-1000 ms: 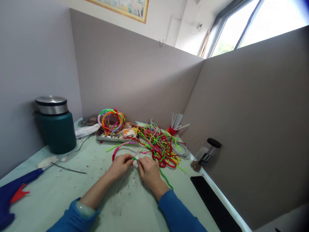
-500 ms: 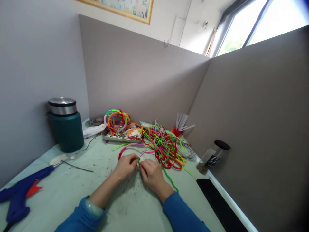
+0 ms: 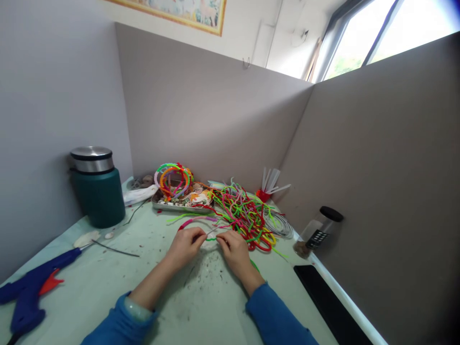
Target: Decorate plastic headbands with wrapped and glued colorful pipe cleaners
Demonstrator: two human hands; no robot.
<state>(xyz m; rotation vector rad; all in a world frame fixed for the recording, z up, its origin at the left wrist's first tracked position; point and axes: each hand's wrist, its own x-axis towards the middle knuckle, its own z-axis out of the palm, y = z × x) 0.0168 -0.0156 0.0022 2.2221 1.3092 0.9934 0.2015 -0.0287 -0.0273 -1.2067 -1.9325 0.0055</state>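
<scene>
Near the middle of the table my left hand (image 3: 187,247) is closed in a pinch on a thin grey wire (image 3: 214,230), which slants up and to the right from the fingertips. A short span of green pipe cleaner (image 3: 211,239) runs from those fingertips across to my right hand (image 3: 235,251), whose thumb and fingers pinch it. More of the green strand shows beside my right wrist. Just beyond my left hand lies a curved pink and purple pipe cleaner (image 3: 196,219). How the green strand meets the wire is too small to tell.
A tangled heap of pipe cleaners (image 3: 247,211) lies beyond my hands, beside a metal tray (image 3: 168,207) of shells with coloured rings. Leftward are a green flask (image 3: 97,196) and a blue glue gun (image 3: 32,282). A clear jar (image 3: 318,232) and black strip (image 3: 327,302) are rightward.
My hands have drawn apart, the right one moving slightly rightward. A span of green pipe cleaner now shows between them, and the wire lies at a flatter slant.
</scene>
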